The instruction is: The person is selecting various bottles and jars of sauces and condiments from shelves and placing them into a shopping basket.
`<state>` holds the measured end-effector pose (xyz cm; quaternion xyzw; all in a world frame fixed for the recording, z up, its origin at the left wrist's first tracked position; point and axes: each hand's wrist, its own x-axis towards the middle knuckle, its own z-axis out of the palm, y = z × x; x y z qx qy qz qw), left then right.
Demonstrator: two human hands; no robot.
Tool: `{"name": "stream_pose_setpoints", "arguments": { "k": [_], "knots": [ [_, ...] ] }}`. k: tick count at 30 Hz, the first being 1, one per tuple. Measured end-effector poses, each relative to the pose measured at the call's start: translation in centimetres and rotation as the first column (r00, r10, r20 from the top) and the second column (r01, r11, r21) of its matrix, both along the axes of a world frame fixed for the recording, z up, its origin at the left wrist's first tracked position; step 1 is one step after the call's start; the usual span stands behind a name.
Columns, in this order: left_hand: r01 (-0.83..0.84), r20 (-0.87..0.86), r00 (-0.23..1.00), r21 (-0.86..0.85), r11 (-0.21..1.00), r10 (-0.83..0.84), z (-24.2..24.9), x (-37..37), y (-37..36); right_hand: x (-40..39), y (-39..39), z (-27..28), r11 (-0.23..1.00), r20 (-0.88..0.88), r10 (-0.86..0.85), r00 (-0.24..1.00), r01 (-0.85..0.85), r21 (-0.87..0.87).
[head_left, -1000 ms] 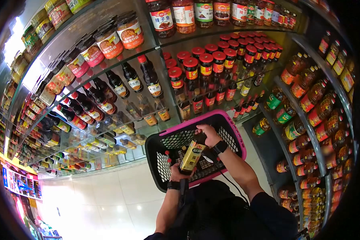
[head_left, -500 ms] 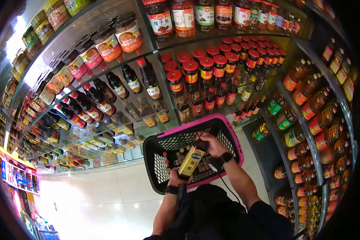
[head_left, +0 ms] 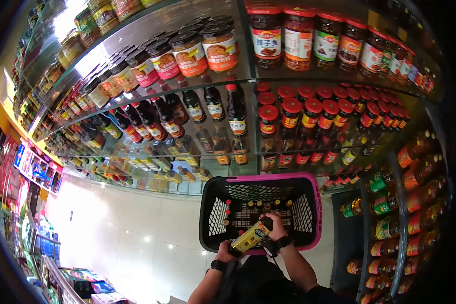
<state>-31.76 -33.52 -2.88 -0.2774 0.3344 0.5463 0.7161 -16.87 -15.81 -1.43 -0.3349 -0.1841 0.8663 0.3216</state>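
Note:
A dark bottle with a yellow label (head_left: 251,237) lies slantwise between my two hands, over the near side of a black basket with a pink rim (head_left: 317,213). My left hand (head_left: 226,252) is closed round its lower end, at the left. At the cap end, my right hand (head_left: 277,228) grips the neck. Inside the basket, several small bottles (head_left: 259,204) stand along the far wall, and a few red-capped bottles (head_left: 228,212) are at its left side. Both wrists carry dark bands.
Glass shelves (head_left: 187,133) with jars and sauce bottles rise beyond the basket. Curved racks of oil bottles (head_left: 386,226) stand at the right. Pale floor tiles (head_left: 152,223) show at the left, with boxed goods (head_left: 104,288) at the lower left.
The view has shifted, so the shelves and basket sit lower and farther right. The bottle is now tilted closer to level and nearer the basket's near rim; both hands still hold it.

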Motion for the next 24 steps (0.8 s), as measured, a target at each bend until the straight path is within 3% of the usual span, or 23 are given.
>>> {"name": "stream_pose_setpoints", "arguments": {
  "k": [2, 3, 4, 5, 6, 7, 8, 9, 12, 13, 16, 17, 18, 20, 22, 24],
  "knots": [
    [0.030, -0.043, 0.999, 0.010, 0.999, -0.030, -0.5, 0.0, -0.3, -0.6, -0.3, 0.2, 0.999, 0.075, -0.010, 0.997, 0.013, -0.039],
    [-0.043, 0.041, 0.998, 0.012, 0.999, 0.042, -1.2, -0.2, -1.0, -0.7, -0.7, -1.2, 0.999, 0.073, -0.002, 0.997, 0.005, -0.039],
    [-0.115, 0.124, 0.986, 0.007, 0.993, 0.114, -1.5, -0.5, -1.7, -0.5, -1.4, -4.3, 0.904, 0.248, 0.032, 0.968, -0.134, 0.406],
    [-0.123, 0.127, 0.985, 0.019, 0.992, 0.120, -0.4, -0.5, -1.8, -0.1, -1.5, -6.8, 0.597, 0.411, -0.026, 0.911, -0.315, 0.738],
    [-0.002, -0.144, 0.990, 0.055, 0.998, 0.010, 1.9, -0.3, -2.1, 0.1, -1.6, -8.0, 0.585, 0.411, -0.024, 0.911, -0.321, 0.745],
    [0.120, -0.407, 0.909, 0.055, 0.991, -0.087, 3.2, -0.4, -2.5, 0.2, -1.8, -8.9, 0.547, 0.423, -0.029, 0.906, -0.340, 0.765],
    [0.143, -0.458, 0.884, 0.067, 0.987, -0.097, 3.0, -0.6, -3.0, -0.4, -2.0, -8.2, 0.505, 0.432, -0.035, 0.901, -0.357, 0.786],
    [0.114, -0.409, 0.910, 0.085, 0.990, -0.070, 2.2, -0.9, -3.5, -0.5, -2.4, -7.4, 0.584, 0.308, 0.031, 0.951, -0.268, 0.766],
    [-0.045, -0.057, 0.997, 0.093, 0.995, 0.050, -0.9, -2.7, -4.4, -2.1, -4.0, -5.1, 0.616, 0.267, 0.057, 0.962, -0.244, 0.749],
    [-0.077, 0.018, 0.997, 0.086, 0.993, 0.075, -1.7, -3.5, -4.9, -4.2, -5.2, -3.9, 0.880, 0.219, -0.172, 0.960, 0.050, 0.473],
    [-0.134, 0.136, 0.983, 0.082, 0.988, 0.122, -3.4, -6.2, -7.5, -6.9, -8.1, -2.5, 0.880, 0.219, -0.173, 0.960, 0.051, 0.472],
    [-0.146, 0.164, 0.977, 0.071, 0.987, 0.133, -3.6, -7.4, -8.5, -8.0, -9.7, -1.6, 0.780, 0.200, -0.225, 0.954, 0.053, 0.624],
    [-0.153, 0.190, 0.972, 0.049, 0.987, 0.141, -2.3, -8.5, -9.5, -9.2, -11.0, -0.9, 0.776, 0.195, -0.227, 0.954, 0.056, 0.629],
    [-0.165, 0.172, 0.971, -0.034, 0.986, 0.169, 0.1, -10.7, -12.1, -11.6, -13.4, 0.4, 0.881, 0.217, -0.085, 0.973, -0.029, 0.473],
    [-0.158, -0.038, 0.987, -0.035, 0.987, 0.157, 1.0, -12.8, -14.7, -13.5, -15.8, 1.7, 0.863, 0.152, 0.011, 0.988, -0.086, 0.498],
    [-0.174, -0.006, 0.985, -0.042, 0.984, 0.174, 0.8, -15.1, -17.3, -16.0, -18.2, 2.2, 0.841, 0.089, 0.112, 0.990, -0.143, 0.521]
  ]
}}
